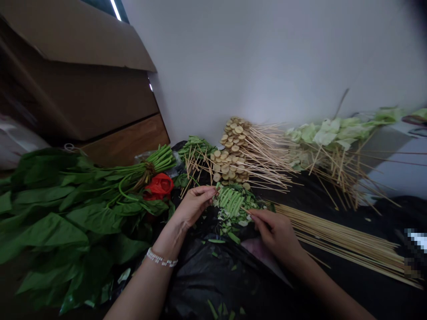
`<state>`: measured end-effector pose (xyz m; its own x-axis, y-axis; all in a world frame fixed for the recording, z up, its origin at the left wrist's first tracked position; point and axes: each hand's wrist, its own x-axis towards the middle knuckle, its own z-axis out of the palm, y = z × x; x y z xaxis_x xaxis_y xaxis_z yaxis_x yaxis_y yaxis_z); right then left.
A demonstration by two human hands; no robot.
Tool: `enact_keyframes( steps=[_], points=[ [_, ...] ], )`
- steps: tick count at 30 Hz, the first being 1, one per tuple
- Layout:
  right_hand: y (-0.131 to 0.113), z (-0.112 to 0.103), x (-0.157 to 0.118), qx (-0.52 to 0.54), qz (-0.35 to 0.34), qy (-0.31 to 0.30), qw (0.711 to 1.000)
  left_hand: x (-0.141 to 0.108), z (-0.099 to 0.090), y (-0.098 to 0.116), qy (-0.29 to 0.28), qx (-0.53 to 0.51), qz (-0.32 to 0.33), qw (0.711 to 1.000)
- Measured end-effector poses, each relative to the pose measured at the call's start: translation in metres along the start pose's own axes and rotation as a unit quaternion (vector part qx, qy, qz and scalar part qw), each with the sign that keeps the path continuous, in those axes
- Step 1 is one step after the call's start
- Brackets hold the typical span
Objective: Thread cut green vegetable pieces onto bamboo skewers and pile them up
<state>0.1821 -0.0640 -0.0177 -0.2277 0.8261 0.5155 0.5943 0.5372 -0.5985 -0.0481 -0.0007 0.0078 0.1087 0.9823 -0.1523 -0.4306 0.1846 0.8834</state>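
Observation:
Between thumb and fingertips, my right hand (275, 231) pinches a thin bamboo skewer (246, 210), whose short end points left. My left hand (196, 204) is closed in a pinch just across from it; what its fingertips hold is too small to make out. Cut green stem pieces (231, 201) lie side by side in a row between the two hands. Whether the skewer runs through them I cannot tell. Under and around them is a heap of chopped green and pale scraps (230, 218).
Bare skewers (340, 235) lie in a bundle at right. Behind are skewered pale round slices (230, 164), skewered green stems (196, 146) and skewered pale leaves (333, 133). Leafy greens (73, 213), a red bag (159, 186) and a cardboard box (83, 89) are at left.

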Motion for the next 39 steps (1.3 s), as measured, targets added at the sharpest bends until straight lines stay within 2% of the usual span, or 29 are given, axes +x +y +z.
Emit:
enact_keyframes(
  steps=[6,11,23,30,33,37,39],
  points=[
    [0.001,0.001,-0.001,0.000,0.005,-0.003,1.000,0.000,0.000,-0.001,-0.005,0.004,0.000,1.000],
    [0.002,0.001,-0.002,0.000,0.014,-0.018,1.000,0.000,-0.001,-0.002,0.012,0.030,0.000,0.999],
    [0.000,0.006,-0.004,-0.008,-0.023,0.008,1.000,0.001,-0.001,-0.010,0.000,0.027,-0.026,0.999],
    [0.006,0.007,-0.004,-0.032,-0.030,0.018,0.999,0.001,0.003,-0.012,0.012,0.023,-0.028,0.999],
    [0.007,0.001,-0.001,-0.033,-0.016,0.029,0.999,-0.002,0.005,-0.013,-0.011,0.051,-0.019,0.998],
    [0.008,-0.011,0.005,-0.039,0.019,0.072,0.996,-0.006,0.007,-0.014,-0.087,0.156,-0.014,0.984],
    [0.009,-0.015,0.008,-0.045,0.034,0.089,0.994,-0.006,0.008,-0.014,-0.102,0.194,-0.007,0.976]
  ],
)
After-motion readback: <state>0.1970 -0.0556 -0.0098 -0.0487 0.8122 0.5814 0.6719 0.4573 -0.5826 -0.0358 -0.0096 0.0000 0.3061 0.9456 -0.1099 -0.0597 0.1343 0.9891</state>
